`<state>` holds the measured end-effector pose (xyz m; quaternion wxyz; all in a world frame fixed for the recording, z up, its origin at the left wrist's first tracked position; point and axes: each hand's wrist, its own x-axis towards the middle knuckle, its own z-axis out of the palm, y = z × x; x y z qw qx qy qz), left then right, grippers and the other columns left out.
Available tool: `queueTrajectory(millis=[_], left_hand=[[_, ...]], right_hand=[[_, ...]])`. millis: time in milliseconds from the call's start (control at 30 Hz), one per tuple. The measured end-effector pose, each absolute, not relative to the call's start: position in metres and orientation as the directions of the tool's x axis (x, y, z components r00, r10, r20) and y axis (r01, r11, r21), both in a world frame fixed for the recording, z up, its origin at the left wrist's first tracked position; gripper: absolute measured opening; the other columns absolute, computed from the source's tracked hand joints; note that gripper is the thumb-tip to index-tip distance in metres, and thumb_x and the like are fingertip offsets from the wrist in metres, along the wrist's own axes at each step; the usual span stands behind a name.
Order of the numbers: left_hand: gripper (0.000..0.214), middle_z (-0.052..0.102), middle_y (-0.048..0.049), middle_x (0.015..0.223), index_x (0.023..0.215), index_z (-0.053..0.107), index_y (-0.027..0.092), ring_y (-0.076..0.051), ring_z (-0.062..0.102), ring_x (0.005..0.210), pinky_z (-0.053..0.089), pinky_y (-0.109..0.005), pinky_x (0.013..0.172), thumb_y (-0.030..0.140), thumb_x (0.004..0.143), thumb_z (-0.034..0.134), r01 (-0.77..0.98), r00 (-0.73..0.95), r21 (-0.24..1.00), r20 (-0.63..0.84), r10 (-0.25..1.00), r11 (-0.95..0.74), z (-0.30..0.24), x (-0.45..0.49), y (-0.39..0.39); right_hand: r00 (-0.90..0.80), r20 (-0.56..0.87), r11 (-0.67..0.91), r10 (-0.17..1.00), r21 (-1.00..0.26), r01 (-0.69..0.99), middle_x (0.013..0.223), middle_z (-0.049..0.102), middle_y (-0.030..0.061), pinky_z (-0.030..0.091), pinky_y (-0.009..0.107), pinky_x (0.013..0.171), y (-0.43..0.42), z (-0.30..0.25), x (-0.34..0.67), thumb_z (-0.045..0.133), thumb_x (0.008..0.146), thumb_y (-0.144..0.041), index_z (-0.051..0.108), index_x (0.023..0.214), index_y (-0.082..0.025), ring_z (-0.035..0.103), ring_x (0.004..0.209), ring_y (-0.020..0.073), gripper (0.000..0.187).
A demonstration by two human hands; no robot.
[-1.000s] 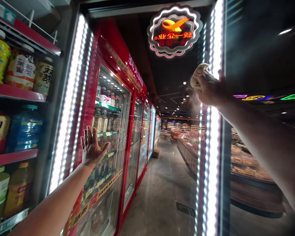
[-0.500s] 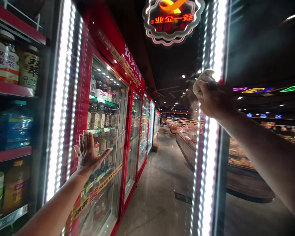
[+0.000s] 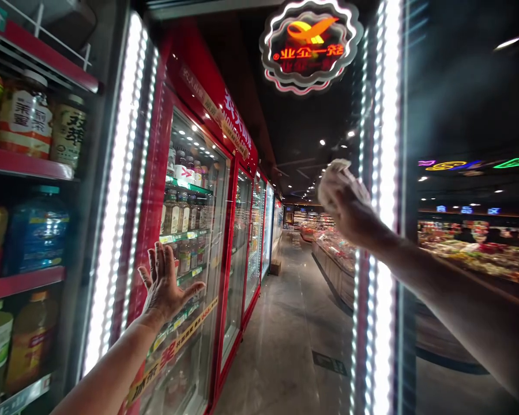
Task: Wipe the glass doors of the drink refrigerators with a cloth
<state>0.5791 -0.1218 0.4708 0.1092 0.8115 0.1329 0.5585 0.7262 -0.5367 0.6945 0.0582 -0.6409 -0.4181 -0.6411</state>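
Note:
My left hand is spread with fingers apart and palm forward, seemingly flat against a clear glass pane; the contact itself is hard to make out. My right hand is wrapped around a bunched pale cloth, raised at the right beside a bright LED strip. Motion blurs this hand a little. Through the glass, behind my left hand, shows a red-framed drinks fridge with several rows of bottles.
Close by at left, shelves with red edges carry bottled drinks, including a large blue bottle. Another LED strip runs beside them. A lit round sign hangs above. An aisle floor runs back past a produce counter.
My right hand and the cloth have moved down and to the left, away from the right LED strip. My left hand stays spread, slightly lower and further right in view.

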Motion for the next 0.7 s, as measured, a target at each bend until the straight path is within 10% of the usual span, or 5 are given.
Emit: queueTrajectory(millis=[133,333,567,700], left_hand=[[0.127,-0.012,-0.0171,0.171,0.164,-0.010,0.016,-0.034,-0.012,0.158,-0.007,-0.063,0.123,0.090,0.077,0.045,0.096,0.309,0.308,0.895,0.323,-0.946,0.468,0.581,-0.122],[0.121,-0.008,-0.0172,0.172,0.164,-0.010,0.018,-0.038,-0.008,0.158,-0.012,-0.068,0.120,0.087,0.080,0.043,0.106,0.306,0.329,0.887,0.346,-0.938,0.463,0.581,-0.127],[0.114,-0.009,-0.0169,0.171,0.163,-0.014,0.023,-0.039,-0.006,0.158,-0.008,-0.074,0.117,0.082,0.085,0.044,0.125,0.336,0.350,0.865,0.372,-0.928,0.455,0.576,-0.133],[0.115,-0.007,-0.0174,0.171,0.163,-0.014,0.024,-0.039,-0.003,0.158,-0.005,-0.076,0.117,0.081,0.084,0.048,0.144,0.354,0.341,0.859,0.370,-0.929,0.453,0.573,-0.131]], right_hand=[[-0.152,0.772,-0.527,0.617,0.550,0.648,0.163,0.040,0.0082,0.027,0.061,0.125,-0.532,0.690,0.726,0.046,0.091,-0.009,0.038,0.153,-0.035,0.024,0.157,0.0255,0.068],[-0.104,0.922,-0.651,0.373,0.339,0.679,0.165,0.036,0.0133,0.027,0.068,0.121,-0.523,0.739,0.727,0.051,0.098,-0.022,0.045,0.148,-0.025,0.026,0.156,0.0316,0.050],[-0.208,0.659,-0.398,0.723,0.643,0.654,0.161,0.044,0.0086,0.029,0.059,0.126,-0.487,0.676,0.711,0.048,0.102,-0.023,0.040,0.153,-0.033,0.028,0.155,0.0253,0.052],[-0.147,0.834,-0.583,0.531,0.486,0.651,0.163,0.041,0.0127,0.025,0.065,0.124,-0.488,0.716,0.719,0.046,0.101,-0.022,0.044,0.151,-0.026,0.028,0.155,0.0289,0.050]])
